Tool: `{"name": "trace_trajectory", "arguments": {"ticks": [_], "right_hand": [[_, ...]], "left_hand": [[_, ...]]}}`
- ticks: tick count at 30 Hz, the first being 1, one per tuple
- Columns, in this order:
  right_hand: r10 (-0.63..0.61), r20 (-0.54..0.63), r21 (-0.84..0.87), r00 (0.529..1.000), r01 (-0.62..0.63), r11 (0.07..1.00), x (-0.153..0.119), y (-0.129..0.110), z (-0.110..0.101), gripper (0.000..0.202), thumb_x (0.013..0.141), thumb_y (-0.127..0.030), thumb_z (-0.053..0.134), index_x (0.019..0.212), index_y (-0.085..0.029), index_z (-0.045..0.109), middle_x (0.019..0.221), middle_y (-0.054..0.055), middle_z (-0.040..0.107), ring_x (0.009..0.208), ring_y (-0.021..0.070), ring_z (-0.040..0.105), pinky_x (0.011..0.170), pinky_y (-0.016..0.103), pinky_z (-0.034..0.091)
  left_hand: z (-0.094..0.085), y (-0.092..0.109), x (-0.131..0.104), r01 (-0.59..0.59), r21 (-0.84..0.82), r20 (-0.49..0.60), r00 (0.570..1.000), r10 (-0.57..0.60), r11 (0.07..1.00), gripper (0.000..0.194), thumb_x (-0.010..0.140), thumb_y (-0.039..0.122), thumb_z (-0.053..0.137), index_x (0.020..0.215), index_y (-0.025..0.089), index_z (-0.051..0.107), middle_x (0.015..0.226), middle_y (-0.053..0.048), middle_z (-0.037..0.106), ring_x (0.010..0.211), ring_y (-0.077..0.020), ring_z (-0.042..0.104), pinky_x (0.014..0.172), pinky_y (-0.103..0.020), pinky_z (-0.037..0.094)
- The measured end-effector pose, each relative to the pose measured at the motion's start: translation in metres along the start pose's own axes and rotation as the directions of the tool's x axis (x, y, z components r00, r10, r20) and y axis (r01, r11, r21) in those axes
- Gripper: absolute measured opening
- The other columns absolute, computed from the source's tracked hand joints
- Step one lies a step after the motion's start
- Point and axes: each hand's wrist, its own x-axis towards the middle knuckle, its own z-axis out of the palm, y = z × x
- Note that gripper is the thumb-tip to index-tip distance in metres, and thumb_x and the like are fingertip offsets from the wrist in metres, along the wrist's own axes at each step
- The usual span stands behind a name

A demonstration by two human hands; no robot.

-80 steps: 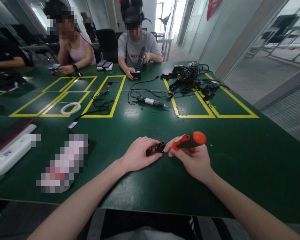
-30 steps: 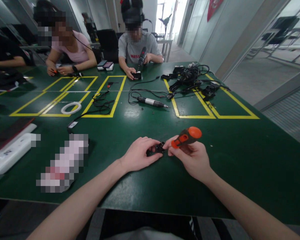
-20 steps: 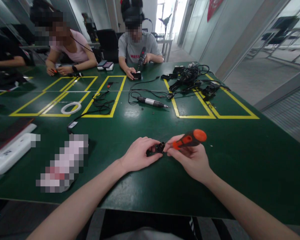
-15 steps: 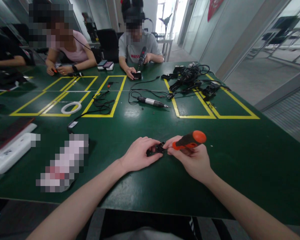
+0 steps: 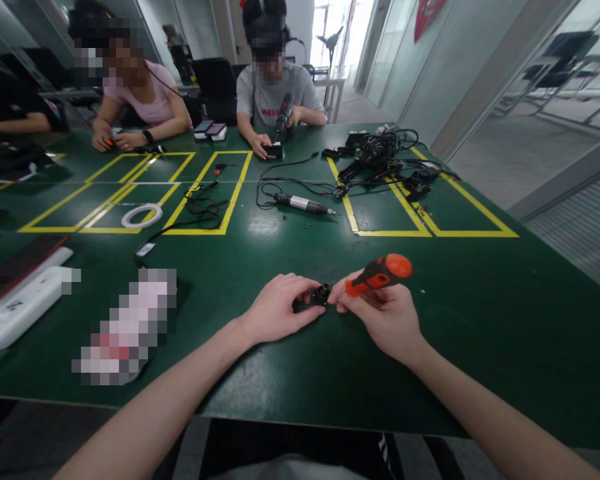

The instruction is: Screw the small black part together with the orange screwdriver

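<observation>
Screwdriver (image 5: 377, 275) handle tipped slightly; black part (image 5: 313, 297) stays between both hands.

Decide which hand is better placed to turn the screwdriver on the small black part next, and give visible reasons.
Right, probably. The right hand already grips the orange screwdriver, its tip end at the small black part. The left hand pins that part to the green table.

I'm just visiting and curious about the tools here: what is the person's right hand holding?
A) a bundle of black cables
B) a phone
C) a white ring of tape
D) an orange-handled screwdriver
D: the right hand grips an orange-handled screwdriver, its tip end pointed toward the small black part that the left hand holds on the green table.
</observation>
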Motion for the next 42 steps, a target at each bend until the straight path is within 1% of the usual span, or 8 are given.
{"name": "trace_trajectory", "arguments": {"ticks": [8,14,21,27,32,35,38,42], "right_hand": [[-0.032,0.028,-0.044,0.999,0.033,0.998,0.0013,-0.0033,-0.0006,0.033,0.099,-0.05,0.068,0.084,-0.021,0.075,0.072,0.004,0.071,0.059,0.0156,0.066,0.058,0.03,0.059],[-0.012,0.004,0.023,1.0,0.012,1.0,-0.001,0.0021,0.0013,0.029,0.091,-0.048,0.08,0.087,-0.021,0.073,0.079,0.006,0.078,0.063,0.0164,0.07,0.063,0.031,0.064],[-0.037,0.024,-0.024,0.999,0.038,0.999,0.0011,-0.0008,-0.0014,0.028,0.097,-0.045,0.073,0.083,-0.021,0.074,0.073,0.004,0.071,0.06,0.016,0.066,0.059,0.03,0.059],[-0.036,0.032,0.055,0.999,0.035,0.998,-0.0008,0.0019,0.0008,0.022,0.098,-0.044,0.072,0.097,-0.022,0.074,0.084,0.004,0.077,0.065,0.0155,0.069,0.063,0.03,0.061],[-0.091,0.026,-0.006,0.996,0.091,0.996,-0.0013,0.0065,-0.0012,0.016,0.094,-0.034,0.079,0.085,-0.021,0.075,0.083,0.004,0.076,0.069,0.0154,0.069,0.067,0.029,0.061],[-0.125,0.023,-0.039,0.992,0.126,0.991,0.0,0.0056,-0.002,0.022,0.096,-0.037,0.076,0.081,-0.021,0.075,0.085,0.005,0.075,0.071,0.0158,0.069,0.065,0.029,0.059],[-0.066,0.027,0.013,0.997,0.066,0.998,0.0006,0.0029,0.0,0.028,0.1,-0.044,0.069,0.086,-0.021,0.077,0.08,0.005,0.074,0.062,0.0139,0.066,0.059,0.027,0.058],[0.005,-0.013,0.059,1.0,-0.004,0.998,-0.0006,0.0009,0.0019,0.021,0.091,-0.04,0.081,0.093,-0.021,0.076,0.079,0.003,0.077,0.06,0.014,0.068,0.06,0.027,0.06]], "left_hand": [[0.001,-0.0006,-0.0005,0.001,-0.005,0.004,1.0,-0.001,1.0,0.022,0.093,0.034,0.072,0.111,0.021,0.07,0.091,-0.001,0.074,0.084,-0.0192,0.067,0.086,-0.036,0.049],[0.0009,-0.0007,-0.0008,-0.002,0.002,-0.002,1.0,0.002,1.0,0.024,0.093,0.035,0.073,0.111,0.021,0.069,0.091,-0.002,0.074,0.085,-0.0199,0.066,0.084,-0.035,0.048],[-0.0003,0.0008,0.0,-0.004,-0.005,0.01,1.0,0.004,1.0,0.02,0.093,0.033,0.073,0.109,0.021,0.07,0.09,-0.001,0.074,0.083,-0.0194,0.066,0.083,-0.035,0.047],[-0.0005,0.0003,-0.0003,-0.004,-0.005,0.002,1.0,0.004,1.0,0.021,0.093,0.033,0.074,0.109,0.02,0.07,0.09,-0.001,0.073,0.083,-0.0193,0.065,0.081,-0.034,0.046],[-0.0001,-0.0005,0.0004,0.0,-0.005,0.011,1.0,0.0,1.0,0.022,0.093,0.034,0.073,0.11,0.02,0.07,0.091,-0.001,0.074,0.084,-0.0192,0.066,0.082,-0.034,0.047],[0.0003,-0.0008,0.0004,-0.002,-0.003,0.011,1.0,0.002,1.0,0.022,0.093,0.032,0.074,0.111,0.02,0.07,0.09,-0.001,0.074,0.084,-0.0192,0.066,0.083,-0.034,0.047],[0.0006,-0.0008,0.0002,-0.002,-0.003,0.006,1.0,0.002,1.0,0.023,0.093,0.032,0.073,0.112,0.02,0.07,0.091,-0.001,0.074,0.084,-0.019,0.066,0.082,-0.034,0.047],[0.0006,-0.0005,0.0,-0.003,0.003,0.006,1.0,0.003,1.0,0.022,0.093,0.033,0.074,0.111,0.02,0.07,0.09,-0.001,0.073,0.084,-0.0192,0.066,0.082,-0.034,0.046]]}}
